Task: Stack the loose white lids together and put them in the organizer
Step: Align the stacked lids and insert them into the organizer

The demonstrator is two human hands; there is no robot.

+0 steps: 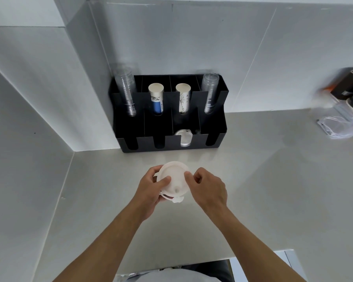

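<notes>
A stack of white lids (174, 176) is held above the counter, just in front of the black organizer (214, 121). My left hand (151, 190) grips the stack from the left and underneath, thumb on top. My right hand (209, 187) pinches the stack's right edge with thumb and fingers. One white lid (184, 138) stands in the organizer's front row, third slot from the left. The underside of the stack is hidden by my fingers.
The organizer's back row holds two stacks of clear cups (127, 92) (210, 92) and two stacks of paper cups (156, 98) (183, 97). White walls close the left side and back. Blurred dark equipment and clear plastic (342, 119) sit on the counter (263, 180) at far right.
</notes>
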